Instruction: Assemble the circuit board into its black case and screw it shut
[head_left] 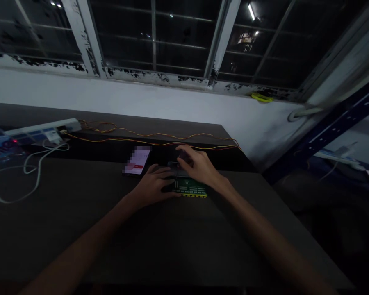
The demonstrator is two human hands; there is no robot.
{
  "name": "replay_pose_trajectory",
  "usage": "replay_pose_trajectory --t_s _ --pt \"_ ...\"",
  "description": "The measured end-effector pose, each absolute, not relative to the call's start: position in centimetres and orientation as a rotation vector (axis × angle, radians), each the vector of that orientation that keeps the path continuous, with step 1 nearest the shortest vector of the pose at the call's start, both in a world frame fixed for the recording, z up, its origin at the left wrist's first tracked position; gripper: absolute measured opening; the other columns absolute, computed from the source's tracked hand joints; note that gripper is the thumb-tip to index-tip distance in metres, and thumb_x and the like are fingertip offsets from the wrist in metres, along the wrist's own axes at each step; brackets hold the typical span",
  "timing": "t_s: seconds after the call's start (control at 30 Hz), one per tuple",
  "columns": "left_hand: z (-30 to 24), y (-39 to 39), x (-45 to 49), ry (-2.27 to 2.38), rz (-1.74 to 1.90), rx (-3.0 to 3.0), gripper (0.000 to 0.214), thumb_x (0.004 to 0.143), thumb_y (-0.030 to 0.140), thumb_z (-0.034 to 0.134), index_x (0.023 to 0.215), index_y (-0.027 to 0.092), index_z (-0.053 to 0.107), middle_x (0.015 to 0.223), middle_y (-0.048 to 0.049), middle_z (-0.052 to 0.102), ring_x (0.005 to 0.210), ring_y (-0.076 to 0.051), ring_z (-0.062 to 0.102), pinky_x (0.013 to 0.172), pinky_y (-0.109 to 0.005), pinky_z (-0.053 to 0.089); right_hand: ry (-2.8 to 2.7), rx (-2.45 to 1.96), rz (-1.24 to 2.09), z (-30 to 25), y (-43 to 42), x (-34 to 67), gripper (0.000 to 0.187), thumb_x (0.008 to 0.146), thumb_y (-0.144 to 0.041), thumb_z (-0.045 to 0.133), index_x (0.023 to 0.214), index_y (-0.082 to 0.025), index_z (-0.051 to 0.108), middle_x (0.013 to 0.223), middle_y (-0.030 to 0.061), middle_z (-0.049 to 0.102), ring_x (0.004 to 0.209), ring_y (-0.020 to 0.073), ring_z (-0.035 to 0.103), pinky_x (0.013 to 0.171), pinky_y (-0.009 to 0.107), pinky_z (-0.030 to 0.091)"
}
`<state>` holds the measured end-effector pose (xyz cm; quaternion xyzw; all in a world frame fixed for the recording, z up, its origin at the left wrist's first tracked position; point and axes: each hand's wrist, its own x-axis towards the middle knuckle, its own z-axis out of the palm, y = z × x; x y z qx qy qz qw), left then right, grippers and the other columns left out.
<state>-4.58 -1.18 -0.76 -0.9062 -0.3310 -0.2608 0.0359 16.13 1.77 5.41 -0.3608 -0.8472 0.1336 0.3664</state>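
A green circuit board [190, 187] with a yellow strip along its near edge lies on the dark table. My left hand [153, 186] grips the board's left end, its thumb along the near edge and its fingers over the far side. Above the board's far part, my right hand [201, 166] is bent with thumb and forefinger curled round a small dark thing [183, 156], too dim to make out. A dark grey part [173, 165] shows between the hands at the board's back; the right hand hides some of it.
Left of the board lies a phone [138, 160] with its screen lit. Farther left are a power strip [46, 128], a white cable [33, 192] and a plastic bottle [1, 145]. Twisted red-yellow wires [153, 141] cross behind. A blue metal frame [326, 131] stands right.
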Motion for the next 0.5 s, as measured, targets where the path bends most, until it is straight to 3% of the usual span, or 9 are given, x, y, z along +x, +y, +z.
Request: replay_pose_trajectory --t_s 0.23,0.33,0.5 --pt "-0.9 -1.2 -4.6 -1.027 -0.764 -2.78 0.039 0.083 0.054 0.067 0.101 0.021 0.074 0.119 -0.0111 0.069 0.122 -0.03 0.057 0.107 -0.052 0.032 -2.382 -0.978 0.105 7.3 2.4 15.3 0.016 0.089 -0.031 0.059 0.101 -0.022 0.061 0.077 0.0032 0.067 0.069 0.0194 0.06 0.063 0.031 0.039" --pt "-0.8 -1.3 -4.7 -1.031 -0.771 -2.785 0.044 0.082 0.056 0.067 0.106 0.019 0.072 0.12 -0.0132 0.069 0.122 -0.03 0.057 0.108 -0.052 0.032 -2.416 -1.025 0.044 7.5 2.3 15.0 0.019 0.092 -0.037 0.053 0.096 -0.021 0.061 0.072 0.0039 0.064 0.063 0.019 0.055 0.058 0.031 0.033" --pt "-0.7 -1.5 -4.6 -1.027 -0.771 -2.782 0.046 0.082 0.057 0.067 0.104 0.017 0.072 0.12 -0.013 0.069 0.121 -0.03 0.058 0.109 -0.05 0.032 -2.45 -0.994 0.192 8.0 2.2 15.4 0.009 0.089 -0.025 0.054 0.095 -0.021 0.059 0.076 0.0028 0.063 0.065 0.0167 0.053 0.059 0.03 0.033"
